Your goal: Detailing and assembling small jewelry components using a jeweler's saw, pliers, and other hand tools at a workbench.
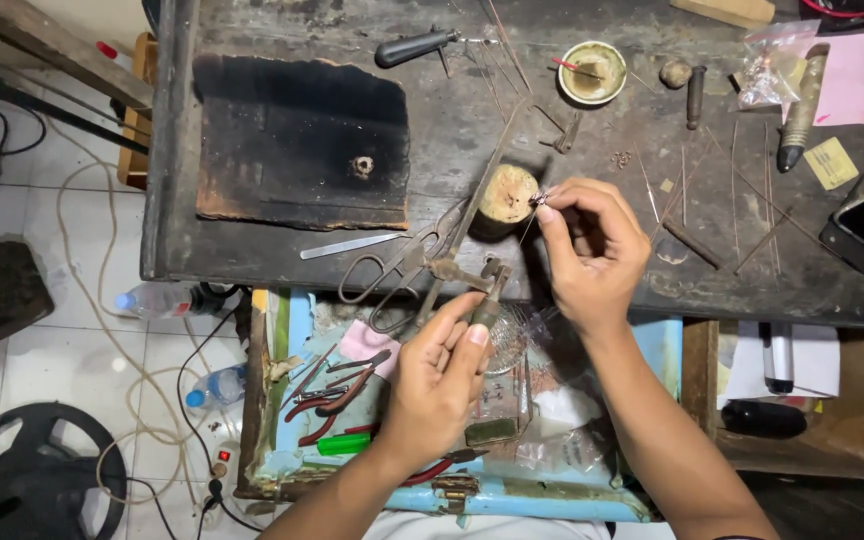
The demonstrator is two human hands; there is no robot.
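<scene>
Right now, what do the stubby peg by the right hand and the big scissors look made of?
Peg: likely wood, with a pale, rough-cut end face and a darker side. Scissors: dull grey metal, unpolished and apparently tarnished, with bare loop handles.

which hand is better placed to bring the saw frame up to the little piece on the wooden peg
Left. The left hand already grips the saw frame handle; the right hand pinches the small piece against the wooden peg.

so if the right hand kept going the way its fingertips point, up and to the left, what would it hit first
Probably the wooden stump: the right hand pinches a small metal piece right at its edge. Depth is hard to judge from above.
</scene>
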